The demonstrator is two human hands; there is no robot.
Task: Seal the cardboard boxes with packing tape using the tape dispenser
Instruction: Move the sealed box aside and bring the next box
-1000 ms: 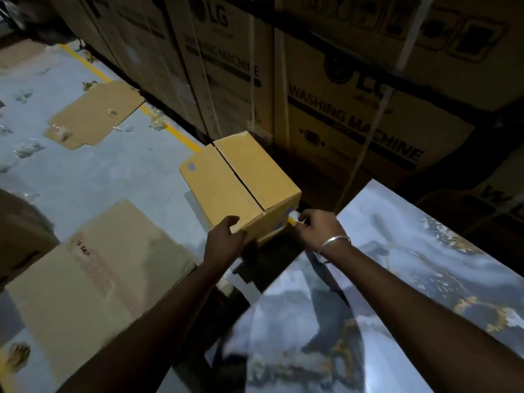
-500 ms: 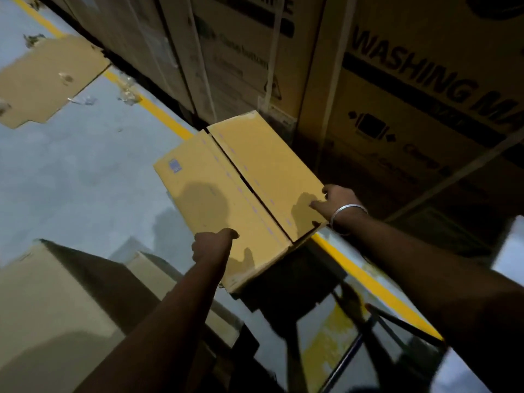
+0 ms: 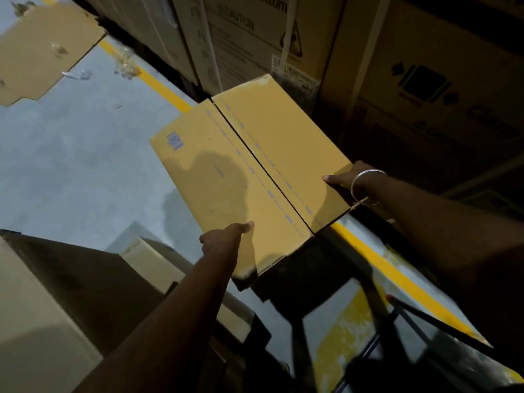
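You stand on a grey concrete floor (image 3: 71, 154) crossed by a yellow line (image 3: 161, 86), in dim light, with a wall of large printed cartons (image 3: 411, 75) stacked close ahead. A flattened cardboard sheet (image 3: 42, 52) lies on the floor far left, and plain brown boxes (image 3: 56, 293) sit at your lower left. The yellow cardboard box (image 3: 249, 171) is in the middle of your view, held up above the floor just in front of the cartons, its closed top facing you. Its long axis and the seam (image 3: 261, 165) between the two flaps run from upper left to lower right. Your left hand (image 3: 224, 239) grips the near left edge, thumb lying flat on the top flap; you cannot see the other fingers. Your right hand (image 3: 348, 177), with a metal bangle (image 3: 365, 185) at the wrist, holds the right edge, thumb pressed on top and the rest hidden behind the side.
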